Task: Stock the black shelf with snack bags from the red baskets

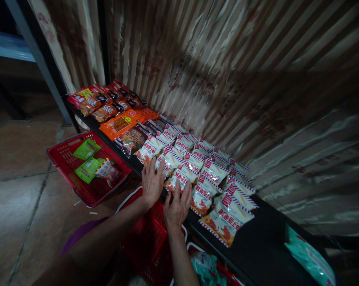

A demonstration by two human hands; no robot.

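Observation:
Rows of white snack bags with red lettering and striped edges lie on a long black shelf. My left hand rests at the front edge of these rows, its fingers spread against a white bag. Beside it, my right hand touches the lower part of another front-row bag, fingers apart and stretched out. Neither hand is closed around a bag. Below my hands stands a red basket with a white handle, its inside dark.
Dark potato-snack bags, orange packets and red-black bags continue along the shelf leftward. A red basket holds green packets. At right lies a teal bag; teal packets fill another basket. Corrugated sheeting stands behind.

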